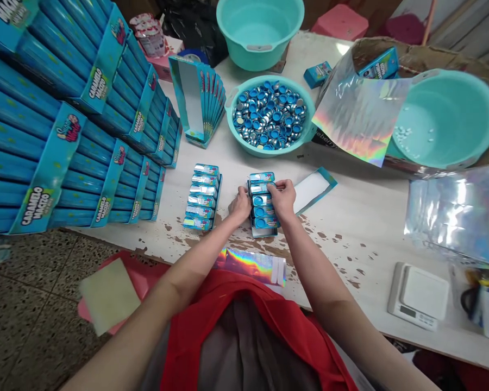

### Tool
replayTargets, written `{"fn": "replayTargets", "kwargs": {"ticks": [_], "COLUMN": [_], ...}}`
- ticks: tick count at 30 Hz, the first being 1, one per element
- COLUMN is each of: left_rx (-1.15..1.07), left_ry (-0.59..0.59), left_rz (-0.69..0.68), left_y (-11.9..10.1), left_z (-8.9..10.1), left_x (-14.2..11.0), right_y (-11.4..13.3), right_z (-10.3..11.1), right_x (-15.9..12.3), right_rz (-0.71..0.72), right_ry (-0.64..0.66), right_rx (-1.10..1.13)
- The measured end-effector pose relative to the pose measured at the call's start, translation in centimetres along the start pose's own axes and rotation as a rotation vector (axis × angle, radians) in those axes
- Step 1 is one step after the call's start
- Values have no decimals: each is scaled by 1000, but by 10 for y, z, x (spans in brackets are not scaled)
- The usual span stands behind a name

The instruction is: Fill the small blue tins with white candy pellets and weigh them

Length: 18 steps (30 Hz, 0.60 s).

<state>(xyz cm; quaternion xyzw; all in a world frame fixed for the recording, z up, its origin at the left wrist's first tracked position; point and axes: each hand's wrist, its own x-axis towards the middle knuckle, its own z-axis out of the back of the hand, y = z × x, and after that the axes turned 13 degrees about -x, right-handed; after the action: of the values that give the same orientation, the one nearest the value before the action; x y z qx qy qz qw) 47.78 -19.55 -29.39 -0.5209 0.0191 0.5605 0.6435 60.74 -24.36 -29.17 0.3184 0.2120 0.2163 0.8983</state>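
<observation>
A narrow blue tray (264, 234) lies in front of me with a column of small blue candy boxes (263, 212) in it. My left hand (240, 205) is closed against the tray's left side, its fingers curled at the edge. My right hand (283, 198) pinches a small blue candy box (258, 188) near the far end of the column. Part of that box is hidden under my fingers. To the left stands a second filled tray (219, 195) of candy boxes with shiny strips. An unfilled tray (314, 190) lies right of my right hand.
A turquoise basin (230, 108) of blue and silver caps stands beyond the trays. Stacked display boxes (71, 136) tower at left. At right are a carton (362, 46), another turquoise basin (468, 92) and a white scale (424, 290). Holographic sheets (252, 263) lie near the front edge.
</observation>
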Motion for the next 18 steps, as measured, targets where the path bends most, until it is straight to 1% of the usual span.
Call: {"fn": "replayTargets", "kwargs": {"ticks": [3,5,7,8,9,10,12,14,16,18], "left_rx": [164,269,311,304,284,259,217,195,189,195], "left_ry": [38,123,275,365,454,529,615,640,646,643], "left_rz": [-83,-170,-278,-328,-364,-380,-371,-353,-358,-347], "left_y": [22,40,55,60,64,66,68,67,66,66], "left_z": [7,5,-6,-14,-23,-32,-46,-54,-56,-55], "left_x": [-20,-43,-69,-81,-90,-97,-101,-99,-94,-90], "right_y": [-7,-18,-35,-46,-57,-69,-93,-113,-129,-140], "right_z": [21,43,66,75,83,87,88,81,70,62], "right_x": [-7,-26,-58,-78,-97,-116,-149,-171,-183,-189], "right_rz": [14,50,116,153,199,261,407,529,601,648], "right_ry": [39,-29,-138,-169,-163,-116,8,108,173,226], "right_rx": [56,57,-12,-57,-102,-148,-251,-375,-500,-584]}}
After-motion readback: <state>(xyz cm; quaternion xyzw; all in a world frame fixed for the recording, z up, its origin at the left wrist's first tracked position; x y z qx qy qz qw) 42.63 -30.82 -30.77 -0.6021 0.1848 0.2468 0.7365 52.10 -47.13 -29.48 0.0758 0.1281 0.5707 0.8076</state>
